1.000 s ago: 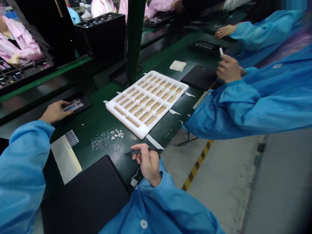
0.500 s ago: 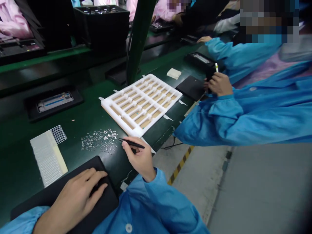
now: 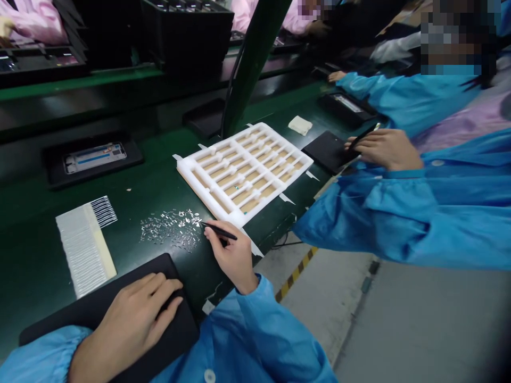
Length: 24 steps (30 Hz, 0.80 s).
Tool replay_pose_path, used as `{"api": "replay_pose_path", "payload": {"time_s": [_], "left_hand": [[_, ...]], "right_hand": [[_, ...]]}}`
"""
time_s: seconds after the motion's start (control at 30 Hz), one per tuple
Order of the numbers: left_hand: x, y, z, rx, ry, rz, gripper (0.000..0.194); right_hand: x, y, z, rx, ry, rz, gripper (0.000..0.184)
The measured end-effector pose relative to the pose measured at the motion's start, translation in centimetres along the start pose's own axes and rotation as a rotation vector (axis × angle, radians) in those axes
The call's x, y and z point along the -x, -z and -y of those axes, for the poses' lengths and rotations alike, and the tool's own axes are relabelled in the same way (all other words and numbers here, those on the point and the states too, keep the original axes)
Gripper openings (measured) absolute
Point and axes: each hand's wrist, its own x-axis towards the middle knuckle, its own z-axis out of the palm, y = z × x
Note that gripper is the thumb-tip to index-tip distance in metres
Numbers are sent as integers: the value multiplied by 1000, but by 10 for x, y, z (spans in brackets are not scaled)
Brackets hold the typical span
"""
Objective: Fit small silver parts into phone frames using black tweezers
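Note:
Pinched in the fingers of my right hand [image 3: 235, 259] is a pair of black tweezers [image 3: 221, 231]. Their tips reach the right edge of a scatter of tiny shiny metal pieces [image 3: 170, 230] on the green table [image 3: 131, 194]. Whether the tips grip a piece is too small to tell. My left hand [image 3: 133, 314] lies on a flat black pad [image 3: 96, 314], fingers stretched out and slightly spread, holding nothing visible. Left of the pieces lies a pale sheet [image 3: 80, 250] covered in thin strips, with a row of dark-backed strips at its upper corner.
A white slotted frame [image 3: 223, 205] is taped to the table beyond my right hand. At the left, a black tray [image 3: 133, 151] holds a phone housing [image 3: 95, 158]. A green post [image 3: 255, 64] rises behind. A co-worker's hand [image 3: 393, 149] is at the right, beside a black plate [image 3: 325, 150].
The view has swung slightly, so the table things appear farther right. My tweezer tips have come to the edge of the pieces. The co-worker's near hand has moved right.

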Motion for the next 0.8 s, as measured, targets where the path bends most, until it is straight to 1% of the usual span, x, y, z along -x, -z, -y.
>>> {"api": "replay_pose_path", "payload": {"time_s": [0.2,0.33,0.4,0.43,0.53,0.6,0.67,0.8], "left_hand": [[1,0,0,-8,-3,9,22],[0,0,0,-24,-19,-6,22],[-1,1,-1,-31,-37,-16,21],[-1,1,-1,-32,-41,-15,21],[-2,1,-1,-31,-34,2,20],[-1,0,-1,-30,-33,1,20],[-1,-1,-1,-33,-34,-2,21],[1,-3,0,-48,-26,17,22]], "right_hand": [[2,0,1,-15,11,-27,16],[11,7,5,11,28,-63,13],[17,13,6,72,84,-68,13],[20,15,7,113,134,-63,14],[25,22,7,232,295,-4,23],[26,24,8,270,337,31,26],[26,24,8,277,332,34,26],[24,24,8,247,294,-27,21]]}}
